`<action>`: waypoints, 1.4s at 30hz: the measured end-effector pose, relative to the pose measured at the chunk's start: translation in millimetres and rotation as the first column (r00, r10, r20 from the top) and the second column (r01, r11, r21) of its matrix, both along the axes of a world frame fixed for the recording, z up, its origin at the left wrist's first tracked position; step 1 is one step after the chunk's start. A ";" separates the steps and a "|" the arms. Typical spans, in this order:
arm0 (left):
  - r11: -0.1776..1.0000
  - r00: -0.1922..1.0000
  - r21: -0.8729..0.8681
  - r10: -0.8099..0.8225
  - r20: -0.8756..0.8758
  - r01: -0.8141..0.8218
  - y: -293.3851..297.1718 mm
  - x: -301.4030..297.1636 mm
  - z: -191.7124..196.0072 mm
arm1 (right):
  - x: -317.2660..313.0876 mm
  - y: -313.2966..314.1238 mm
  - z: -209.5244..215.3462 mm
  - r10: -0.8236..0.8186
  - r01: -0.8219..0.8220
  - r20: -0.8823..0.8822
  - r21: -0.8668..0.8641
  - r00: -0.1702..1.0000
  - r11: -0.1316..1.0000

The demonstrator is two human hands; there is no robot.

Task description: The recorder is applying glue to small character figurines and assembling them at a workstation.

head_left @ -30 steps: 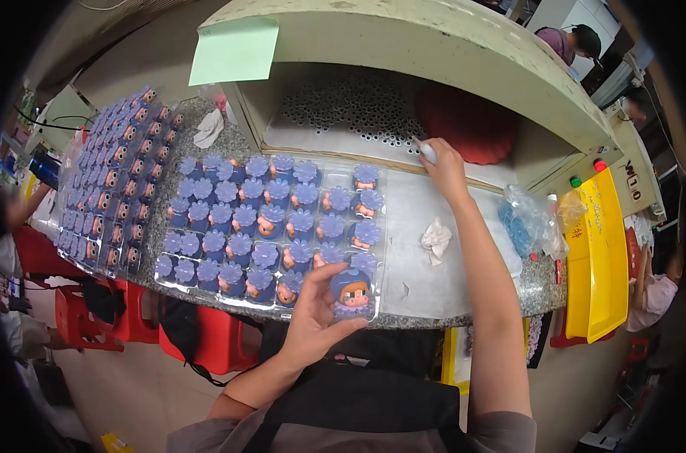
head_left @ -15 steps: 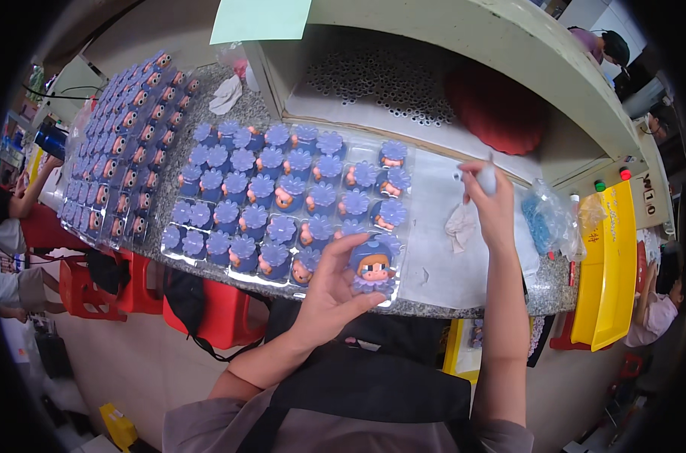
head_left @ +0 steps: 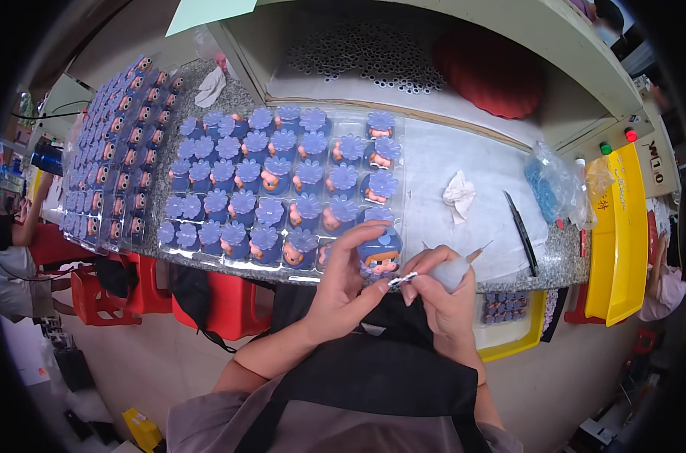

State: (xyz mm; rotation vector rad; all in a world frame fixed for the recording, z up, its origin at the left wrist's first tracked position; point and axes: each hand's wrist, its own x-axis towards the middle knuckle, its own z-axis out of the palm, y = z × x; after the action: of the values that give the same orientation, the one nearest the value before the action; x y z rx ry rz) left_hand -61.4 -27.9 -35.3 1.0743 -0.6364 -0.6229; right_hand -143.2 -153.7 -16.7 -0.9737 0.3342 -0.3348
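My left hand [head_left: 335,294] is wrapped round a blue-capped doll head [head_left: 379,249] at the front corner of the plastic tray. Close beside it, my right hand [head_left: 445,302] keeps a small whitish squeeze bottle [head_left: 452,273] with a thin tip in its grip. Small black-and-white eye pieces [head_left: 402,280] show between my left thumb and the pinched right fingertips. Which fingers carry them is hard to see. Many blue figures with lilac flower-shaped tops stand in the clear tray [head_left: 339,117] to the left.
Black tweezers [head_left: 520,234] and a crumpled tissue [head_left: 458,195] lie on the white sheet [head_left: 433,158]. More eye pieces [head_left: 358,60] and a red scalloped dish [head_left: 490,72] are on the shelf. Stacked trays of figures [head_left: 116,158] stand left; a yellow tray [head_left: 615,249] is right.
My right hand has come from above the white sheet toward me and left, to the doll head, with the bottle. Eye pieces now show at its fingertips. The tweezers have come into sight.
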 end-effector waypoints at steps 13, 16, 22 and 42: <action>0.998 0.969 -0.064 0.007 0.247 0.009 3.7 1.0 -4.2 | -0.4 14.8 -3.6 0.007 -0.010 0.030 0.116 1.000 0.993; 1.000 0.962 -0.007 0.015 0.273 -0.013 4.1 1.1 -3.9 | -0.4 14.8 -4.0 0.005 -0.009 0.030 0.121 1.000 0.993; 0.998 0.970 -0.047 0.049 0.240 -0.038 4.4 0.0 -5.7 | 0.9 15.9 -4.2 0.011 -0.016 0.036 0.126 0.999 0.992; 0.985 0.906 -0.038 0.172 0.387 -0.171 5.4 -0.7 -2.1 | 0.3 15.9 -3.1 0.147 -0.148 0.014 0.133 0.989 0.980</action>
State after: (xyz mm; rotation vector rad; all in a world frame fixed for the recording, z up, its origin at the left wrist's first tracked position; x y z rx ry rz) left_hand -62.1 -22.5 -37.4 1.2491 -0.8743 -0.2528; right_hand -142.9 -137.7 -19.7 -0.8598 0.2753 -0.1770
